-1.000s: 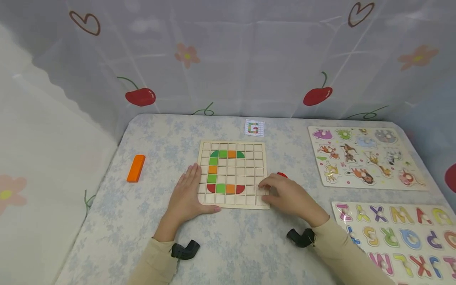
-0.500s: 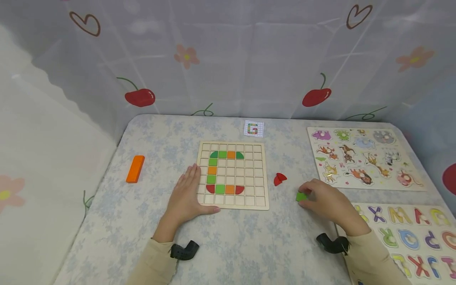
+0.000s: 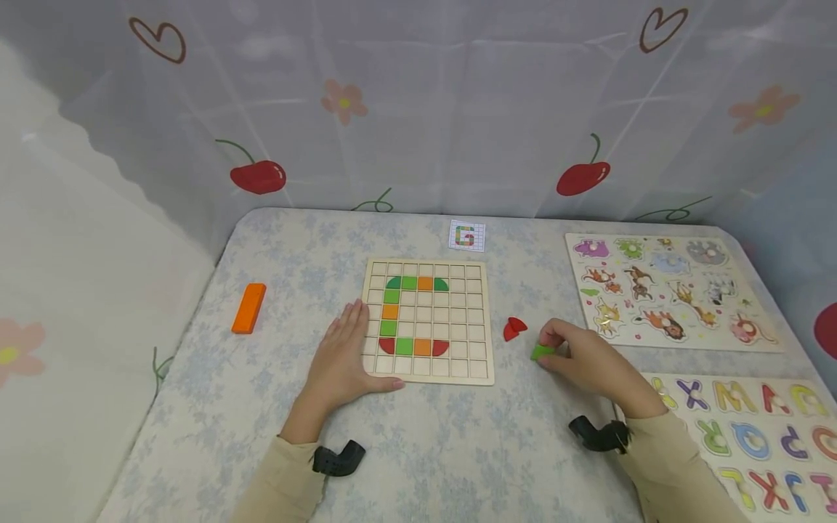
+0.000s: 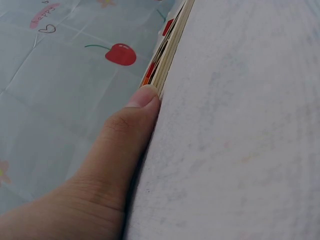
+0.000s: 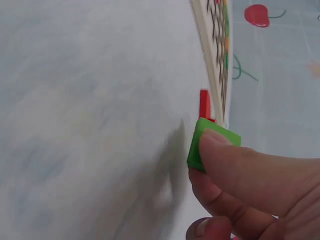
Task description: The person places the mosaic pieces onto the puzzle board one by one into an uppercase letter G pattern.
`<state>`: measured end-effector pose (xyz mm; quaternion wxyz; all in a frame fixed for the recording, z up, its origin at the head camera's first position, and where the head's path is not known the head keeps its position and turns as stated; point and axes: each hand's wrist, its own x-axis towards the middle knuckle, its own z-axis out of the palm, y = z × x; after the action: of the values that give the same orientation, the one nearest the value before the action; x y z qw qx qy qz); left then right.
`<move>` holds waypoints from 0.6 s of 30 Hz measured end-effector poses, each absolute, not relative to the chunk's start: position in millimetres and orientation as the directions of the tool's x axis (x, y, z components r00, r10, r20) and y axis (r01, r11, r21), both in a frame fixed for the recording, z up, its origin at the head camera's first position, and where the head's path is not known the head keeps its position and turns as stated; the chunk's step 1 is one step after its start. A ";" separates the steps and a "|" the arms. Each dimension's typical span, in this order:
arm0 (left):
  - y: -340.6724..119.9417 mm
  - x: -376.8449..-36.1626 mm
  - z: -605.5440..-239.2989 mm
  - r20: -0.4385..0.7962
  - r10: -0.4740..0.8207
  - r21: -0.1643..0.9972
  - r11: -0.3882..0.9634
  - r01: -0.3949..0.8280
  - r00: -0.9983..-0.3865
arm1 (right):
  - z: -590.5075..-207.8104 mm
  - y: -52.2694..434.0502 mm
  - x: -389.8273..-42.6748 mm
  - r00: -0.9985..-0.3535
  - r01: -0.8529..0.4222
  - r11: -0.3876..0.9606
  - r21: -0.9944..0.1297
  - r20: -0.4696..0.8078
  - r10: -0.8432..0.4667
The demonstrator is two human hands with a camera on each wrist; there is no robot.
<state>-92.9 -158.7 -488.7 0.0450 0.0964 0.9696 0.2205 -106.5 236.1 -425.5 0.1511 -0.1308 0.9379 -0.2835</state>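
A wooden grid board (image 3: 463,369) lies mid-table, with green, orange and red tiles set in its cells as a C-like outline. My left hand (image 3: 338,359) rests at the board's left edge, fingers straight along the side and thumb (image 4: 142,100) against the near edge. To the right of the board, my right hand (image 3: 585,357) pinches a green square tile (image 5: 215,145) between thumb and fingers. Two red quarter-round tiles (image 3: 514,327) lie on the table between that hand and the board.
Behind the board lies a small card (image 3: 467,236) printed with a coloured G on a grid. An orange block (image 3: 249,309) is at the left. An animal puzzle board (image 3: 676,290) and a letter puzzle board (image 3: 745,407) occupy the right side.
My right hand has gone from the board's right edge out to the right, picked up the green square tile, and shifted slightly back left with it. The left hand stays put.
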 end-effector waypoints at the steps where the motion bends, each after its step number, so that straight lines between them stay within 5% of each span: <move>1: -158.8 -92.9 -488.5 -0.044 0.207 0.437 0.884 0.167 -0.977 | -425.3 232.0 -109.2 -0.919 -0.160 0.791 -0.590 -0.203 -0.337; 18: -158.2 -92.3 -486.9 -0.045 0.201 0.441 0.883 0.161 -0.979 | -437.1 122.7 -136.6 -0.915 -0.159 0.685 -0.711 -0.155 -0.373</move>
<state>-92.3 -158.2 -486.9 0.0445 0.0933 0.9693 0.2231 -136.6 122.7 -437.1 0.1452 -0.1468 0.9062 -0.3690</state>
